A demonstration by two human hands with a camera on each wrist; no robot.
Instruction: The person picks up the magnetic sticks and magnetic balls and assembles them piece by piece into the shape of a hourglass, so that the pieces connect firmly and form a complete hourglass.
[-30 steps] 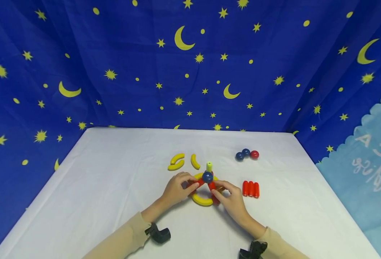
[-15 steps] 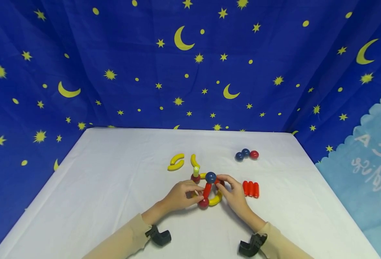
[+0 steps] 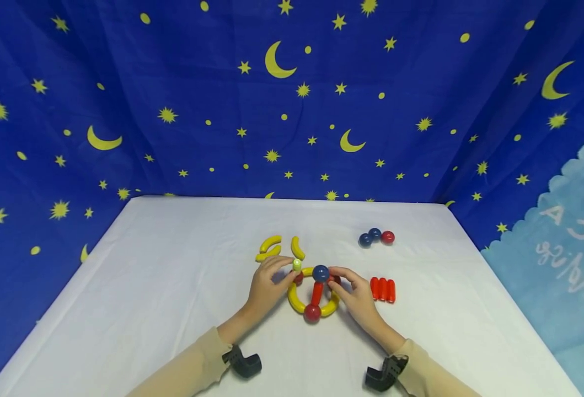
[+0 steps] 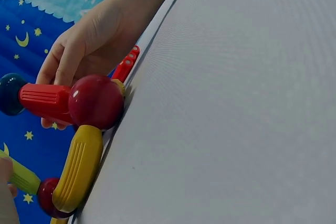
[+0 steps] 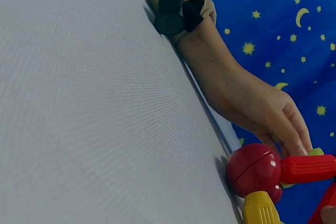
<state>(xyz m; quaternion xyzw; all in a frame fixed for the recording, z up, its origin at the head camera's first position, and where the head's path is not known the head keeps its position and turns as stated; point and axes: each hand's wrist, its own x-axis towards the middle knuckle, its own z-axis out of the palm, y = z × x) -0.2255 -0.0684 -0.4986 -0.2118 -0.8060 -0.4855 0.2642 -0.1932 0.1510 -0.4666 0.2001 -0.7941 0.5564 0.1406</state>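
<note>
On the white table stands a joined build of ridged sticks and balls. Curved yellow sticks and red balls form its ring. Red sticks slope up to a blue ball over the ring. My left hand pinches the lime-green stick rising from the ring's left red ball; the left wrist view also shows this green stick between the fingers. My right hand holds a red stick just right of the blue ball, its fingers partly covering it.
Behind the build lie loose yellow curved sticks. Three red sticks lie side by side to the right of my right hand. Two blue balls and a red ball sit farther back. A starry blue curtain hangs behind the table.
The build has turned, bringing the green stick from the back to the left and a red ball to the front. My left hand has shifted from a red stick to the green one.
</note>
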